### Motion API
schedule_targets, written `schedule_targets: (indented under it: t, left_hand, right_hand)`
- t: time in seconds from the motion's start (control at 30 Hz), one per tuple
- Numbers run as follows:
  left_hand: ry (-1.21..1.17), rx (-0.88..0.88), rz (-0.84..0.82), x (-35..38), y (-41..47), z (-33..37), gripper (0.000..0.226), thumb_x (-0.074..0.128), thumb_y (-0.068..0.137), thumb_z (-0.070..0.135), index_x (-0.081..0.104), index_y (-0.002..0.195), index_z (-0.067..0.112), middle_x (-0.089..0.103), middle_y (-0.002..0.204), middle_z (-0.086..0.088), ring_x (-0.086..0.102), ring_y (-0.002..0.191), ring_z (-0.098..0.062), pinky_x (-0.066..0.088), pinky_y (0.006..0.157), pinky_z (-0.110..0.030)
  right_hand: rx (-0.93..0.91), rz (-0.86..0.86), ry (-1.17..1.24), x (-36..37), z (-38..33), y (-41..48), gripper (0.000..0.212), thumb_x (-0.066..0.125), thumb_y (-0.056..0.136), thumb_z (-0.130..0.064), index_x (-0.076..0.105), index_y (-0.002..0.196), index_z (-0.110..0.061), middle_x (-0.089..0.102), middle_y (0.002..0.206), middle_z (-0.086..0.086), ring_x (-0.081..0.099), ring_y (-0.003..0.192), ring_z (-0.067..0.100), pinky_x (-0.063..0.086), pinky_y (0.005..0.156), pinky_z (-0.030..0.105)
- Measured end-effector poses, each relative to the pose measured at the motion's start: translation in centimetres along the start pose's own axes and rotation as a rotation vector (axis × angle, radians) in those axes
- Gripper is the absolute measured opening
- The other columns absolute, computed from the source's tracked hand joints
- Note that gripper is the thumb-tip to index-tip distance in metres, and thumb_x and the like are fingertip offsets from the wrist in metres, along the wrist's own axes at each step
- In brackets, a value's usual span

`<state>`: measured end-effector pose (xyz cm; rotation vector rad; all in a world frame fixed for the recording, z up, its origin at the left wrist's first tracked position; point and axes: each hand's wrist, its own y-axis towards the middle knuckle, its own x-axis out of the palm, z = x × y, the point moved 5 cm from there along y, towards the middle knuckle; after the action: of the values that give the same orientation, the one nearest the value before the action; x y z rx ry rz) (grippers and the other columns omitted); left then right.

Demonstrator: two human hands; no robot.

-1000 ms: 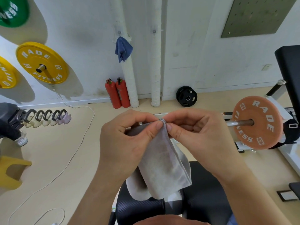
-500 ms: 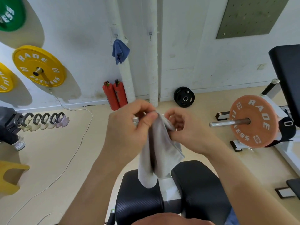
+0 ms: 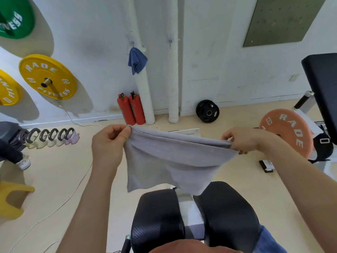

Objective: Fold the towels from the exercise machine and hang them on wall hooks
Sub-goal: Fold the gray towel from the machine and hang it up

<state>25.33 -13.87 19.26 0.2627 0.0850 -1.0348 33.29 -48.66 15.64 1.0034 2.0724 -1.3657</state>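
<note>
Left hand (image 3: 109, 143) pinches top corner of grey towel (image 3: 169, 165) at its 9 o'clock end. Right hand (image 3: 244, 139) grips other top corner, at 3 o'clock end. Half second ago my hands were almost together and towel was bunched narrow. Now hands well apart, top edge stretched, cloth hangs flat above black pads (image 3: 156, 221) at 6 o'clock. Blue towel (image 3: 137, 60) hangs on wall hook (image 3: 132, 42), at 12 o'clock.

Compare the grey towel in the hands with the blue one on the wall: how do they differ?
Colour: the grey towel is pale grey, the blue towel deep blue.
Support: the grey towel is held stretched between the left hand and right hand; the blue towel hangs from a wall hook.
Shape: the grey towel is spread wide, the blue towel bunched small.
Both hang loose.
</note>
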Motion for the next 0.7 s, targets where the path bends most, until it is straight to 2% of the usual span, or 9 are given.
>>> schedule_targets:
  t: [0.07,0.13,0.2,0.27,0.33,0.4,0.5,0.6,0.7]
  left_hand:
    - [-0.006,-0.026,-0.013,-0.4,-0.1,-0.9,0.023,0.067,0.085,0.009,0.069,0.075,0.03,0.068,0.067,0.017,0.059,0.066,0.004,0.045,0.069,-0.017]
    - [0.007,-0.03,-0.02,-0.4,-0.2,-1.5,0.023,0.066,0.085,0.007,0.068,0.076,0.028,0.066,0.061,0.021,0.055,0.059,0.007,0.043,0.061,-0.011]
    - [0.017,-0.033,-0.022,-0.1,-0.3,-2.1,0.022,0.066,0.085,0.006,0.067,0.076,0.026,0.065,0.06,0.022,0.054,0.055,0.007,0.042,0.057,-0.007]
    - [0.012,-0.051,-0.035,0.1,-0.3,-2.6,0.022,0.066,0.085,0.003,0.067,0.077,0.024,0.066,0.061,0.02,0.055,0.056,0.006,0.044,0.06,-0.011]
    - [0.008,-0.065,-0.077,0.5,-0.3,-3.1,0.024,0.065,0.084,0.0,0.069,0.08,0.024,0.069,0.068,0.015,0.059,0.063,0.006,0.046,0.066,-0.014]
    - [0.046,-0.075,-0.149,1.2,-0.2,-3.4,0.028,0.063,0.086,-0.001,0.071,0.086,0.026,0.07,0.079,0.012,0.061,0.07,0.007,0.046,0.068,-0.01]
    - [0.082,-0.088,-0.181,1.9,0.1,-4.3,0.029,0.062,0.087,0.003,0.072,0.083,0.03,0.072,0.08,0.014,0.062,0.079,-0.001,0.046,0.074,-0.013]
    - [0.066,-0.157,-0.112,2.4,0.7,-5.5,0.025,0.062,0.088,0.007,0.072,0.081,0.028,0.07,0.083,0.005,0.058,0.079,-0.009,0.043,0.072,-0.018]
    - [0.077,-0.202,-0.041,3.0,1.4,-6.4,0.019,0.065,0.087,0.012,0.072,0.082,0.029,0.057,0.076,0.0,0.045,0.068,-0.014,0.038,0.062,-0.021]
  right_hand:
    - [-0.001,-0.009,0.112,-1.0,0.3,0.0,0.017,0.06,0.077,-0.006,0.064,0.084,-0.022,0.053,0.072,0.013,0.04,0.054,0.018,0.033,0.051,0.026]
    - [-0.005,-0.042,0.192,-1.6,0.3,0.0,0.02,0.064,0.07,-0.006,0.064,0.087,-0.016,0.048,0.068,0.012,0.036,0.048,0.014,0.027,0.047,0.025]
    - [-0.016,-0.085,0.23,-2.0,0.2,0.2,0.031,0.063,0.06,-0.009,0.064,0.091,-0.013,0.047,0.07,0.013,0.035,0.045,0.011,0.024,0.046,0.024]
    - [-0.021,-0.109,0.236,-2.5,0.1,0.7,0.037,0.062,0.057,-0.009,0.065,0.094,-0.012,0.047,0.076,0.016,0.036,0.046,0.012,0.024,0.047,0.027]
    - [-0.02,-0.113,0.223,-3.1,0.2,1.2,0.035,0.062,0.06,-0.007,0.065,0.094,-0.013,0.048,0.079,0.017,0.038,0.048,0.013,0.026,0.049,0.028]
    - [-0.007,-0.1,0.188,-3.8,0.0,1.6,0.025,0.061,0.071,0.0,0.065,0.092,-0.014,0.052,0.078,0.018,0.042,0.049,0.014,0.032,0.049,0.026]
    - [0.028,-0.108,0.261,-4.2,-0.1,2.2,0.02,0.052,0.083,0.008,0.063,0.089,-0.008,0.063,0.061,0.01,0.051,0.041,0.011,0.039,0.042,0.019]
    - [0.051,-0.041,0.298,-4.3,-0.1,3.1,0.009,0.059,0.085,0.0,0.066,0.082,-0.006,0.06,0.048,0.0,0.052,0.037,0.007,0.04,0.041,0.018]
    - [0.111,0.019,0.23,-3.9,0.4,4.9,0.01,0.062,0.086,-0.011,0.067,0.088,-0.002,0.057,0.056,0.005,0.052,0.042,0.013,0.039,0.044,0.02]
